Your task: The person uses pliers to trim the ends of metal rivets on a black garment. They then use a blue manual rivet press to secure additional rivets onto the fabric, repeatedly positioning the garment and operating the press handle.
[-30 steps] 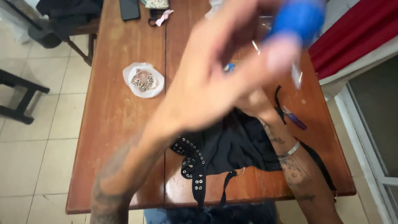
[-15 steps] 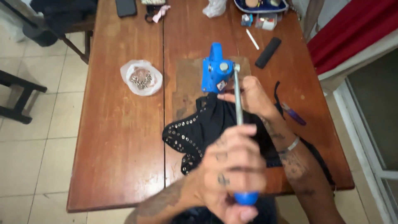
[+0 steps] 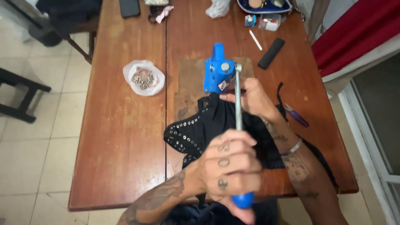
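A blue hand press (image 3: pixel 217 75) stands on a wooden board (image 3: pixel 189 83) in the middle of the brown table (image 3: pixel 121 146). Its metal lever (image 3: pixel 238 106) points toward me and ends in a blue grip (image 3: pixel 243 201). My left hand (image 3: pixel 229 166) is closed around the lever just above that grip. My right hand (image 3: pixel 254 98) rests at the foot of the press and pinches a black garment (image 3: pixel 204 125) edged with rows of silver studs. The garment spreads from the press toward the near table edge.
A clear bag of metal studs (image 3: pixel 143 78) lies left of the press. A purple-handled tool (image 3: pixel 296 116), a black bar (image 3: pixel 271 53) and a white stick (image 3: pixel 255 40) lie to the right. A phone (image 3: pixel 129 7) and small items line the far edge. A dark stool (image 3: pixel 21 96) stands at the left.
My left hand was up close to the camera with the lever raised; it has swung the lever down toward me. My right hand stays at the press.
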